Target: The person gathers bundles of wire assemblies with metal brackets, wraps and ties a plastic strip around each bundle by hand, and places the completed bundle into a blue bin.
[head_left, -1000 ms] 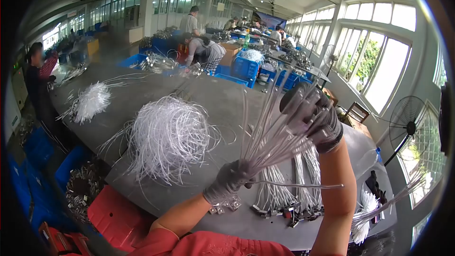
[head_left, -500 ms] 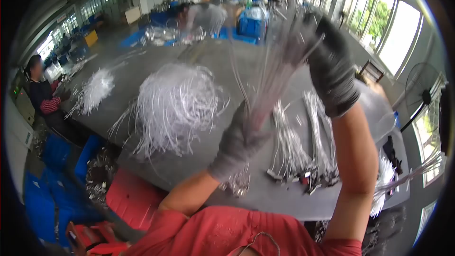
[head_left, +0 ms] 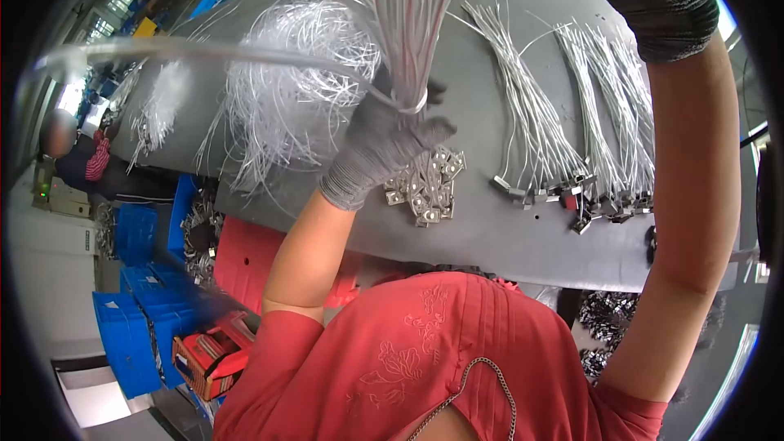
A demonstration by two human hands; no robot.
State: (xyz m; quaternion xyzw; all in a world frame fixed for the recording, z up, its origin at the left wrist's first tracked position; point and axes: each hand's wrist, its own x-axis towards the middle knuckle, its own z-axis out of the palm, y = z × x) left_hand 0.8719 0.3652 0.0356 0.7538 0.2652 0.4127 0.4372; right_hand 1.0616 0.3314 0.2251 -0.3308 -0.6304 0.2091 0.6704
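Note:
My left hand (head_left: 384,143), in a grey glove, is closed around a bundle of clear wires (head_left: 412,24), just below a pale tie that circles it. Metal connectors (head_left: 426,188) show beneath that hand, over the grey table (head_left: 482,237). My right hand (head_left: 653,0), in a dark glove, is raised at the top right edge; its fingers are out of the frame. Between the hands, bundles of wires (head_left: 531,98) with dark connectors lie on the table. A large tangled pile of clear wires (head_left: 298,73) is left of my left hand.
Another person (head_left: 77,155) is at the far left, near a smaller wire pile (head_left: 167,98). Blue crates (head_left: 135,310) and a red stool (head_left: 249,257) stand at the lower left. Dark metal parts (head_left: 604,314) show below the table's near edge.
The view has tilted down. My right hand has moved from beside the wires up to the top edge, its fingers leaving view. My left hand still grips the bundle, now with its tie visible.

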